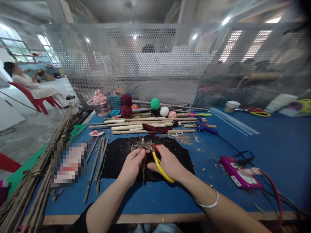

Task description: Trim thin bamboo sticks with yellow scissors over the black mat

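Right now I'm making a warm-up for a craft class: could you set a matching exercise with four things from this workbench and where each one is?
Things
1. yellow-handled scissors
2. hot glue gun
3. green ball
4. pink-lidded clear bottle

Places
A. beside the white ball
B. beside the blue wire basket
C. by the right ends of the pale sticks
D. in the person's right hand

Right pairs: 1-D, 2-C, 3-A, 4-B
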`<move>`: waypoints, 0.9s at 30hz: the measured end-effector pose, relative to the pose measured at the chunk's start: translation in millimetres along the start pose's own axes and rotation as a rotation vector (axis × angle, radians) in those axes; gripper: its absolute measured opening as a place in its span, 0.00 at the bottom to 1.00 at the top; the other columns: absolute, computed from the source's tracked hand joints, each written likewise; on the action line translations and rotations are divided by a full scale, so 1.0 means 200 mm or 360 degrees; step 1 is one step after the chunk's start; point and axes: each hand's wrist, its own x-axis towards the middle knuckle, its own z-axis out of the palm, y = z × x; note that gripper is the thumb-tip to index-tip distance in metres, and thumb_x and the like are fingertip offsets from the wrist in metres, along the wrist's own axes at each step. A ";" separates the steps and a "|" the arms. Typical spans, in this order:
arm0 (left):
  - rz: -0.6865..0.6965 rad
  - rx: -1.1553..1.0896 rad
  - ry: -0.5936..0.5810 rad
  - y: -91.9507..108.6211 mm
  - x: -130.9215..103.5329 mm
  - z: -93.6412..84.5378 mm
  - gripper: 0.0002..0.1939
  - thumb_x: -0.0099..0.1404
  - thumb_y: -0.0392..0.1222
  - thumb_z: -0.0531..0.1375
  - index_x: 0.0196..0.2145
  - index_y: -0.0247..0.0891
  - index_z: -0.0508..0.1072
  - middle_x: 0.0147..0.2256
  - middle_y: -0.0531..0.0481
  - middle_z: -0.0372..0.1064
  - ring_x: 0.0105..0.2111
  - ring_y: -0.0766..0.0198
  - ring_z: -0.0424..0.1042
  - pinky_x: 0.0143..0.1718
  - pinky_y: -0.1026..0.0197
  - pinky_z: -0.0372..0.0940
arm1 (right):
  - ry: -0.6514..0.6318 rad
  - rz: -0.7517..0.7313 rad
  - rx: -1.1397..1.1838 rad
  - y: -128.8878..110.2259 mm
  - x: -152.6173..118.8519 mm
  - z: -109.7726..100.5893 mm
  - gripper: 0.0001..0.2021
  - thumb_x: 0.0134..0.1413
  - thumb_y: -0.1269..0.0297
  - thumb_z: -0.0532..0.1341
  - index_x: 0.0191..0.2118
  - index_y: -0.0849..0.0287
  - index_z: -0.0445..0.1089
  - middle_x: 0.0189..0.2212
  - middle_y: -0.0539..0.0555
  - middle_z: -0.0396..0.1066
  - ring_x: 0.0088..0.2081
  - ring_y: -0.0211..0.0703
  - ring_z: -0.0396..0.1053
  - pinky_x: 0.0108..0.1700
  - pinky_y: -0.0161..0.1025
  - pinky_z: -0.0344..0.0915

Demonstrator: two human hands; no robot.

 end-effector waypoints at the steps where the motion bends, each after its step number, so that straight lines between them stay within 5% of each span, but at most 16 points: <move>1: 0.0017 0.0060 -0.0027 0.00 0.00 0.00 0.14 0.55 0.48 0.59 0.33 0.33 0.73 0.25 0.52 0.67 0.26 0.71 0.64 0.28 0.69 0.59 | 0.0010 -0.0006 -0.0002 0.00 0.00 0.00 0.27 0.37 0.52 0.64 0.45 0.56 0.60 0.39 0.53 0.62 0.41 0.45 0.60 0.41 0.39 0.57; 16: 0.0129 0.0545 -0.0026 0.02 -0.03 0.03 0.14 0.54 0.47 0.59 0.28 0.31 0.73 0.23 0.51 0.68 0.22 0.70 0.62 0.23 0.68 0.58 | -0.0006 -0.0059 -0.0077 -0.03 -0.02 -0.04 0.34 0.32 0.43 0.64 0.44 0.60 0.59 0.38 0.57 0.63 0.40 0.48 0.61 0.41 0.43 0.57; 27: 0.0237 0.0698 0.0035 0.05 -0.06 0.04 0.13 0.54 0.47 0.58 0.21 0.33 0.69 0.16 0.56 0.61 0.17 0.71 0.59 0.19 0.69 0.54 | -0.0084 0.0004 -0.0036 0.01 -0.02 0.03 0.28 0.32 0.40 0.62 0.33 0.57 0.56 0.25 0.49 0.64 0.25 0.38 0.61 0.25 0.32 0.51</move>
